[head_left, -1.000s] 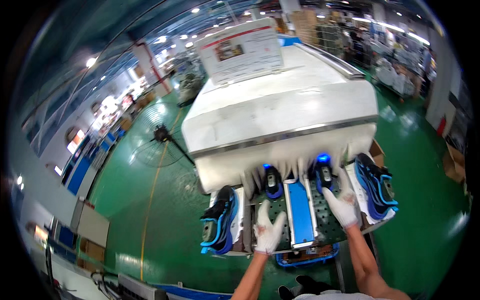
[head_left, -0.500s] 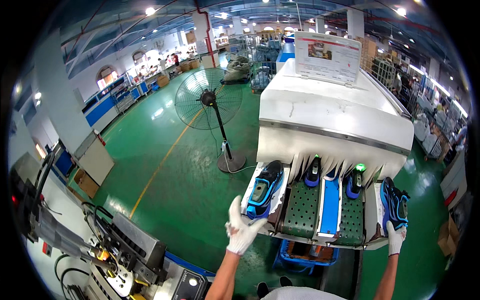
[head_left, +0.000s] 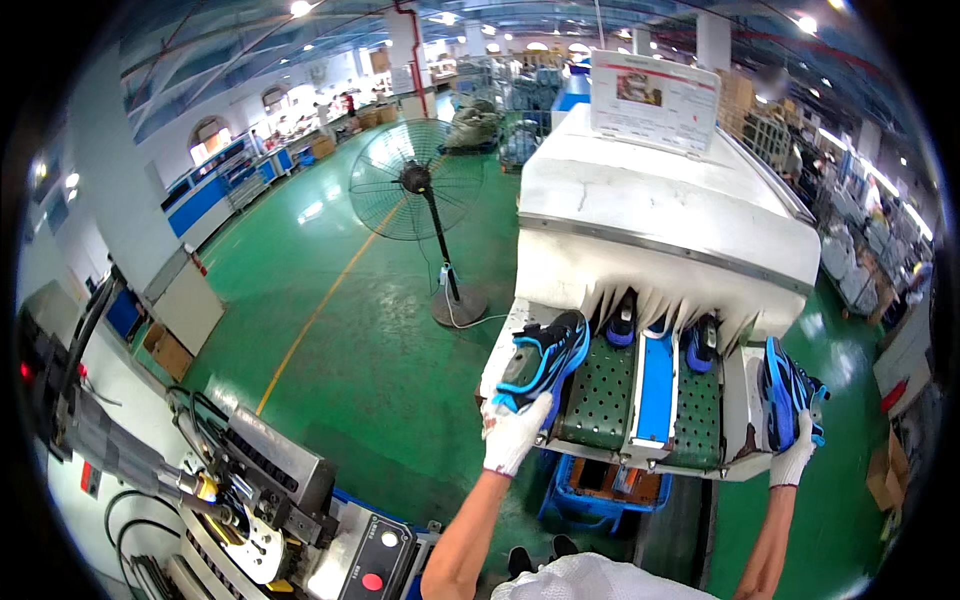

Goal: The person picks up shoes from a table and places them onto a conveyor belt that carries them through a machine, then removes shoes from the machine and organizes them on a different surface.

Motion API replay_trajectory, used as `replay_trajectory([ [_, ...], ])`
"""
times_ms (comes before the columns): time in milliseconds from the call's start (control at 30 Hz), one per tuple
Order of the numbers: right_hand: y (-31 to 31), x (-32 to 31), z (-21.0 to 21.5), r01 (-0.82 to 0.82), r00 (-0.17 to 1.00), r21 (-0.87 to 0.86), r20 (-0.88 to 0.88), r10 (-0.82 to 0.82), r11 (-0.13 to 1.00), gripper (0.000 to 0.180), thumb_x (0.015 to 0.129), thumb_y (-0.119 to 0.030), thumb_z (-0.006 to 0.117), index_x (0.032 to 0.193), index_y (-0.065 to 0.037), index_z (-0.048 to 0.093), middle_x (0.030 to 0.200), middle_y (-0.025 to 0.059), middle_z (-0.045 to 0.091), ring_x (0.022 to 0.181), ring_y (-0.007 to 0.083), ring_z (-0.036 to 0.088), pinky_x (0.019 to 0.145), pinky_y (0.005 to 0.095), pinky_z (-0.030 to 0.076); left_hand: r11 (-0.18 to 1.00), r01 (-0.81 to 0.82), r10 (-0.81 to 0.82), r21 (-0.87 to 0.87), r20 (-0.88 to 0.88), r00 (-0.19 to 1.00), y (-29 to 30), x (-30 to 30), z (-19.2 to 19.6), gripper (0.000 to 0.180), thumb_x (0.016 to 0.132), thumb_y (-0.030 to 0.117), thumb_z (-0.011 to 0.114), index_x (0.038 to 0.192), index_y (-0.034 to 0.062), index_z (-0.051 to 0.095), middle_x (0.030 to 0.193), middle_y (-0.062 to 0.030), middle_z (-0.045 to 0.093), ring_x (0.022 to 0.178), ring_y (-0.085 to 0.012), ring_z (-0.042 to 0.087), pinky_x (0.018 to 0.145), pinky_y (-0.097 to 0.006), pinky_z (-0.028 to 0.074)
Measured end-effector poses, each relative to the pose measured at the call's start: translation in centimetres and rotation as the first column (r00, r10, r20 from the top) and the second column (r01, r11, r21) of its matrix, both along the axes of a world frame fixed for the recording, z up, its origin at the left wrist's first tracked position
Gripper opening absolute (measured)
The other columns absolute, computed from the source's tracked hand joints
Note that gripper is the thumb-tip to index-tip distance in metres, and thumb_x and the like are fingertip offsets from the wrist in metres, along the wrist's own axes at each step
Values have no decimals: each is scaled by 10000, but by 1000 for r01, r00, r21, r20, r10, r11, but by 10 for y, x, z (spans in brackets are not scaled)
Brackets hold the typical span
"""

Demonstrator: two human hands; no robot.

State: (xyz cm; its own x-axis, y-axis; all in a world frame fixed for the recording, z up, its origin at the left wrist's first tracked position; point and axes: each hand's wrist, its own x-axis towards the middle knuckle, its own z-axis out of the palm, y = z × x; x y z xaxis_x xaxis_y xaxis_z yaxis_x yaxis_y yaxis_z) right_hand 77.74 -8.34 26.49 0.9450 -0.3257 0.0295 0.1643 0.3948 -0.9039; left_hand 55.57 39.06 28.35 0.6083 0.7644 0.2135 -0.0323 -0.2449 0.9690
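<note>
My left hand [head_left: 513, 437], in a white knit glove, is closed around the heel end of a black and blue sneaker [head_left: 558, 352]. That sneaker is tilted over the white left side ledge [head_left: 512, 322] of a conveyor machine, with a grey-green piece in its opening. At the right side of the machine, my gloved right hand [head_left: 795, 458] grips the heel end of a second blue and black sneaker [head_left: 782, 395]. Two more dark shoes [head_left: 621, 322] with blue heels sit on the perforated green belts, partly under the fringed curtain. My fingertips are partly hidden behind the sneakers.
The white machine housing [head_left: 660, 190] carries a framed sign [head_left: 655, 100]. A blue strip [head_left: 656, 385] divides the green belts [head_left: 598, 395]. Below stands a blue crate [head_left: 590, 500]. A pedestal fan [head_left: 440, 230] is at left; another machine with a control box [head_left: 375, 560] is at lower left.
My left hand has closed on the left sneaker, which has turned and tilted to the right. The right sneaker has tipped in my right hand. The belt shoes' green lights no longer show.
</note>
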Motion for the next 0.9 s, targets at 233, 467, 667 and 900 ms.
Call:
replay_trajectory([
  [233, 106, -109, 47, -140, 975, 294, -127, 184, 945, 401, 1007, -332, 610, 1228, 3, 618, 1173, 127, 676, 1025, 251, 690, 849, 403, 595, 956, 129, -87, -263, 166, 982, -62, -29, 14, 783, 821, -59, 793, 1499, -16, 403, 1323, -181, 622, 1134, -208, 646, 954, -342, 563],
  [467, 120, -131, -25, -50, 992, -540, -124, -21, 840, 698, 888, -136, 773, 1486, 40, 460, 1350, 127, 630, 1151, 209, 638, 1022, 375, 509, 936, 105, -114, 336, 7, 993, -109, -13, -63, 815, 797, 7, 779, 1512, 21, 388, 1444, -220, 515, 1255, -329, 598, 1029, -426, 513],
  [667, 151, -126, -53, 27, 984, -764, 133, 117, 645, 834, 885, -148, 765, 1571, 38, 330, 1509, 262, 482, 1377, 314, 516, 1112, 412, 444, 940, 72, -64, 335, -36, 997, -109, 14, -72, 763, 808, 51, 788, 1481, 16, 429, 1515, -247, 421, 1362, -409, 494, 1108, -466, 437],
  [900, 158, -79, -38, 19, 990, -743, 106, 89, 669, 828, 865, -122, 784, 1576, -17, 373, 1439, 226, 570, 1273, 258, 590, 1072, 395, 475, 952, 92, -100, 292, 13, 995, -92, 76, -70, 723, 819, 91, 784, 1468, 14, 474, 1472, -242, 455, 1321, -399, 517, 1104, -447, 442],
])
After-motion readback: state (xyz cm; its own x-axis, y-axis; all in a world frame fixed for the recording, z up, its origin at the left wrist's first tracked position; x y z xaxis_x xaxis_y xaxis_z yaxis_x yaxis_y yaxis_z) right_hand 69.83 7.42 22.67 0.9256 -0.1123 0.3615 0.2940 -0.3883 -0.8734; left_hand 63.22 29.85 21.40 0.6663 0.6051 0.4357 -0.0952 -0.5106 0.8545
